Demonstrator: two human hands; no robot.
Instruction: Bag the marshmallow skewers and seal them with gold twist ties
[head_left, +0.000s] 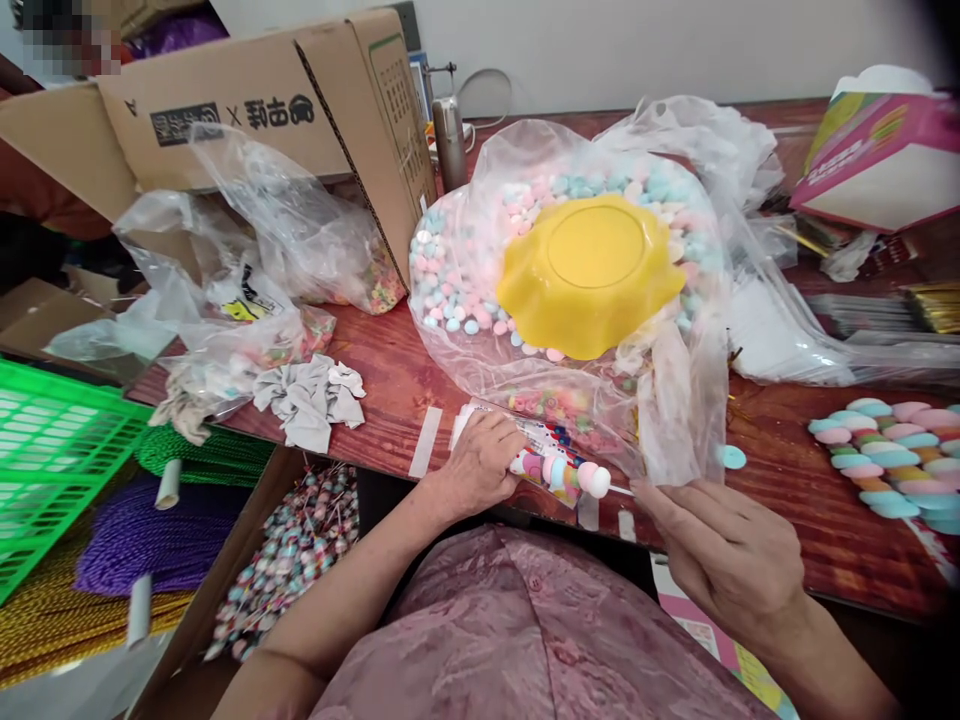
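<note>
A candy skewer (556,474) of pastel marshmallow-like pieces lies level near the table's front edge, its far end inside a clear printed bag (541,436). My right hand (731,545) pinches the white stick (619,490) at the skewer's right end. At the other end my left hand (484,458) is closed over the bag, its fingertips mostly hidden. Just beyond, a clear plastic sack (465,355) holds many pastel candies (442,262), with an upturned yellow scalloped bowl (592,265) among them.
Finished-looking candy skewers (892,455) lie at the right. Back left stands a cardboard box (240,120) with plastic bags before it. A crumpled grey cloth (311,398) lies on the table. Below left are a box of wrapped skewers (292,560) and a green basket (60,450).
</note>
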